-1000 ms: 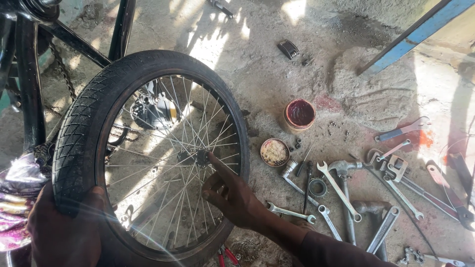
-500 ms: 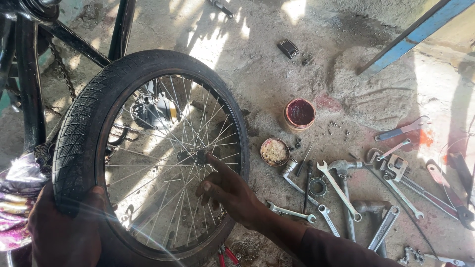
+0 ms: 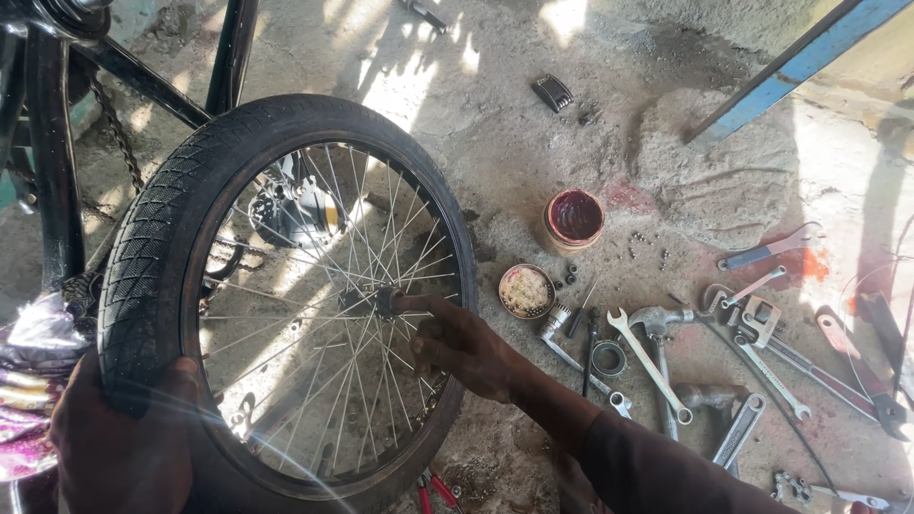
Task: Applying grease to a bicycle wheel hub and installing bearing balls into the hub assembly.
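A spoked bicycle wheel with a black knobby tyre (image 3: 162, 228) stands upright on the concrete floor. My left hand (image 3: 119, 428) grips the tyre at its lower left edge and holds it up. My right hand (image 3: 457, 343) reaches in from the right, and its fingertips touch the hub (image 3: 376, 303) at the centre of the spokes. It holds no tool that I can see.
A black bicycle frame (image 3: 57, 162) with a chain stands at the left. Several wrenches (image 3: 657, 366) and a hammer (image 3: 662, 324) lie on the floor at the right. A red tin (image 3: 574, 219), a small round tin of grease (image 3: 526, 290) and scattered ball bearings lie nearby. Red-handled pliers (image 3: 433, 490) rest below the wheel.
My right hand has shifted slightly up on the hub, fingertips now at the axle. The wheel and my left hand stay in place.
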